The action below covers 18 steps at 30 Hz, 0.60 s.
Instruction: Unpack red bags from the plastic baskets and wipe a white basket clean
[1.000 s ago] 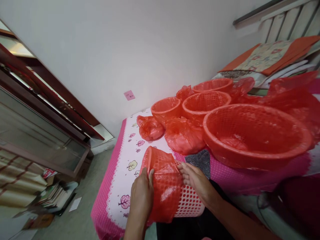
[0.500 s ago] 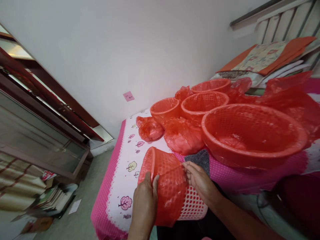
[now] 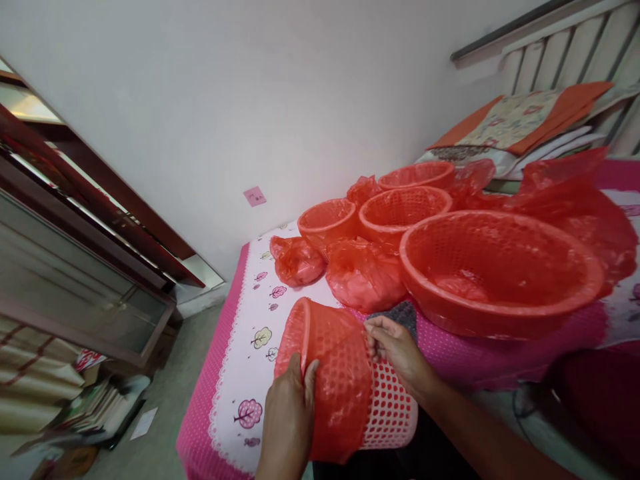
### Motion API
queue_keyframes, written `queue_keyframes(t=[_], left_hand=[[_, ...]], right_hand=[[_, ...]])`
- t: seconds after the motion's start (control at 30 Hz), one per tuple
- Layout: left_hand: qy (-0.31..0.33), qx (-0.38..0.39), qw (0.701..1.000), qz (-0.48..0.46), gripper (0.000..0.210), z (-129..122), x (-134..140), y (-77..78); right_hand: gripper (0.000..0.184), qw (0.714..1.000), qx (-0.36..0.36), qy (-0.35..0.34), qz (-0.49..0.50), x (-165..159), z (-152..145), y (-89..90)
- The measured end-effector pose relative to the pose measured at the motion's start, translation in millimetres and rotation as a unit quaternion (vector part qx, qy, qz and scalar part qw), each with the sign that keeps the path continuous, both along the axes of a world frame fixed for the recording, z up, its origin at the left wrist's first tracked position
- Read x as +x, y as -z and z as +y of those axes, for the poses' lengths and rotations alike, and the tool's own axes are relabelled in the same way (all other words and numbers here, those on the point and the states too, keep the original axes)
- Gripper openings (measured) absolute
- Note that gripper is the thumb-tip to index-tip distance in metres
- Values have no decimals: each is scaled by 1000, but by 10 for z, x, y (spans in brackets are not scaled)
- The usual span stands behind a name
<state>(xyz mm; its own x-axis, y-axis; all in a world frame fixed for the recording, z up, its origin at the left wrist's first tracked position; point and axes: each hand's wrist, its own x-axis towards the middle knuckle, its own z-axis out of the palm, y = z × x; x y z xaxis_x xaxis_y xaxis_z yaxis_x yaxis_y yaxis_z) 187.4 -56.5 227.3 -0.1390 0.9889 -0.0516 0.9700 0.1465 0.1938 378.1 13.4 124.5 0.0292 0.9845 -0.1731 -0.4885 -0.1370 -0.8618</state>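
Holds a pale perforated basket (image 3: 393, 413), tipped on its side across the near edge of the counter (image 3: 233, 383), in the grip of the left hand (image 3: 290, 413), clamped on the rim through red film (image 3: 343, 393). Seems to pinch the film's edge against the basket's side with the right hand (image 3: 397, 350). Could tear the thin film by tugging hard over the mesh, or lose its fold by loosening at the rim. Might bump the large red basket (image 3: 493, 325), near the same edge, with a wide sweep of the right forearm (image 3: 465, 417).
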Motion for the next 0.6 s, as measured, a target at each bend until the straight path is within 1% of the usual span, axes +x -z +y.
queue_keyframes(t=[0.1, 0.17, 0.27, 0.33, 0.4, 0.47, 0.53, 0.6], left_hand=[[-4, 13, 1000, -19, 50, -11, -40, 23], [-3, 27, 999, -37, 51, -27, -73, 39], [-5, 44, 997, -60, 51, -52, -125, 78], [-9, 53, 996, -73, 53, -65, -154, 121], [-3, 68, 994, -84, 56, -74, -179, 172], [7, 95, 991, -89, 59, -79, -210, 223], [19, 118, 988, -96, 61, -81, -259, 272], [33, 139, 983, -111, 62, -76, -332, 324]], right_hand=[[30, 997, 37, 31, -65, 136, 29, 71], [30, 985, 72, 66, -143, 218, 48, 188], [33, 958, 105, 91, -251, 309, 34, 484], [38, 949, 90, 81, -291, 340, -5, 726], [46, 952, 59, 63, -294, 347, -50, 938], [51, 961, 34, 44, -270, 335, -81, 1062], [53, 969, 25, 36, -244, 315, -85, 1078], [55, 972, 34, 41, -229, 292, -63, 1018]])
